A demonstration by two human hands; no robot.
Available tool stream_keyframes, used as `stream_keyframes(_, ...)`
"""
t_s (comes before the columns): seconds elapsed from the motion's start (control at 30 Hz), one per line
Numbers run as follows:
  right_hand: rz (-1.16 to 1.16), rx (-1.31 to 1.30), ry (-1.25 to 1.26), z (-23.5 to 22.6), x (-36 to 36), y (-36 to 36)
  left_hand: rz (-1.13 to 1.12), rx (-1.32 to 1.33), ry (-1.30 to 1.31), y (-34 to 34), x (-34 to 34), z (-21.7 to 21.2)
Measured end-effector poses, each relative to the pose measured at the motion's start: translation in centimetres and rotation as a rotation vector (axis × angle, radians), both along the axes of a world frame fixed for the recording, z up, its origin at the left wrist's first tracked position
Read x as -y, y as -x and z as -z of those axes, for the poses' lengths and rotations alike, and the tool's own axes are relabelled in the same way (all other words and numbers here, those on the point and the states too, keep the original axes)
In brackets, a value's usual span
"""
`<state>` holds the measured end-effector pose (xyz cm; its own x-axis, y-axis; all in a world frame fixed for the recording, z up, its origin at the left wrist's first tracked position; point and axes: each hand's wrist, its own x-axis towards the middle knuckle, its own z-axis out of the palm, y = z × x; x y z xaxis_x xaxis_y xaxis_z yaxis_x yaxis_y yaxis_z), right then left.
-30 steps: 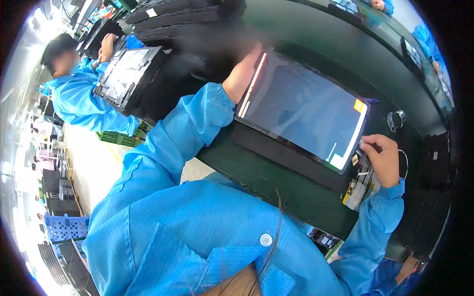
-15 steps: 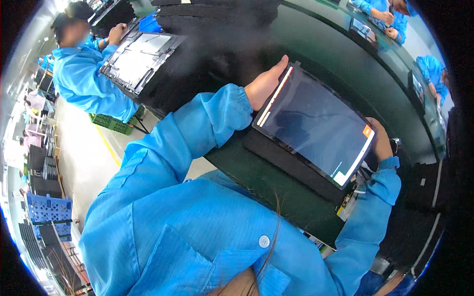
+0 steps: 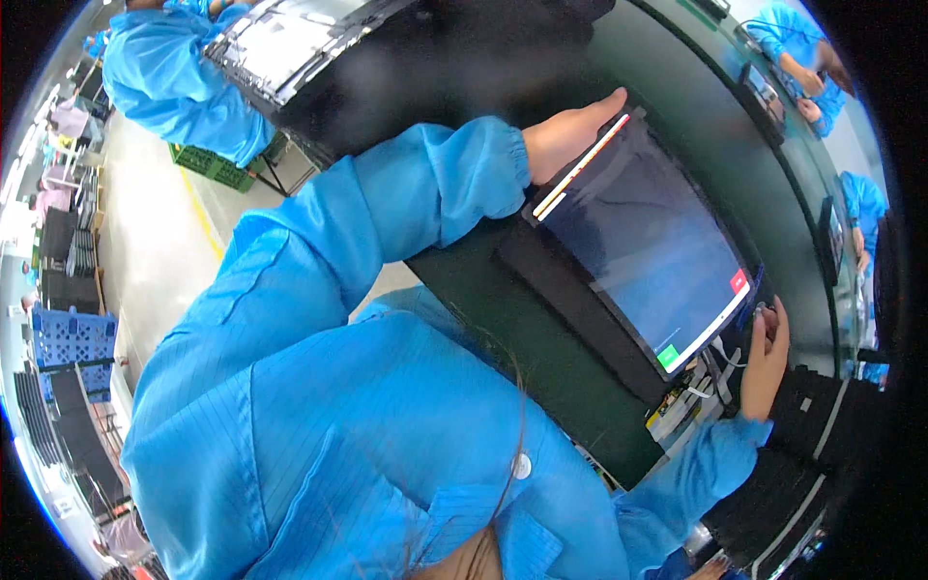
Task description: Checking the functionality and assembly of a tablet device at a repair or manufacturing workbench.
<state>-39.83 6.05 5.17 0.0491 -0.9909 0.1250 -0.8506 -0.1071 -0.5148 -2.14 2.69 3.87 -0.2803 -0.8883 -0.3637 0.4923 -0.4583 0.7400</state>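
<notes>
Screen: a dark flat panel (image 3: pixel 646 253) lies tilted right of centre, on a black tray (image 3: pixel 570 307) over the green bench (image 3: pixel 541 377).
Stickers: a small red square (image 3: pixel 739 281) and a small green one (image 3: pixel 668 356) sit near its right-hand corners; a white and red strip (image 3: pixel 578 166) runs along its upper-left edge.
Left hand (image 3: pixel 568 137): fingers flat and extended, pressed on the panel's upper-left edge.
Right hand (image 3: pixel 764 356): curled at the lower-right corner beside thin cables (image 3: pixel 720 360); its grip cannot be told.
Surroundings: a co-worker's sleeve (image 3: pixel 174 77) and another panel (image 3: pixel 280 43) at upper left; blue crate (image 3: pixel 70 338) at far left.
</notes>
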Motion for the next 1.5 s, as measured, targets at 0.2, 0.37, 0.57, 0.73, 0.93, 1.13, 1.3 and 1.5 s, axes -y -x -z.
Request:
stream_keyframes(0.2,-0.21,0.089,0.117,-1.2,-6.5,-5.7,0.002,0.207,0.128,0.3,1.2,1.5)
stream_keyframes(0.37,-0.225,0.037,0.129,0.0,-5.5,-6.5,-0.042,0.141,0.153,-0.3,0.7,1.2)
stream_keyframes(0.57,-0.141,0.308,-0.142,0.6,-4.8,-0.8,-0.027,0.139,0.143,0.5,0.5,0.8)
stream_keyframes(0.73,-0.226,0.134,0.003,1.6,-4.2,-2.4,-0.126,0.25,0.146,0.3,-0.3,0.1)
stream_keyframes(0.93,-0.104,0.42,-0.088,3.9,-3.7,-1.7,-0.125,0.181,0.163,0.6,-0.5,-0.3)
stream_keyframes(1.13,-0.03,0.246,-0.01,4.1,-3.4,-0.4,-0.117,0.14,0.102,0.4,-0.8,-1.1)
stream_keyframes(1.3,-0.082,-0.198,0.555,1.4,-2.3,-2.6,-0.085,0.131,0.119,0.0,0.1,0.1)
stream_keyframes(1.5,0.104,0.175,-0.223,1.5,-3.4,5.6,-0.046,0.1,0.129,0.1,0.4,0.6)
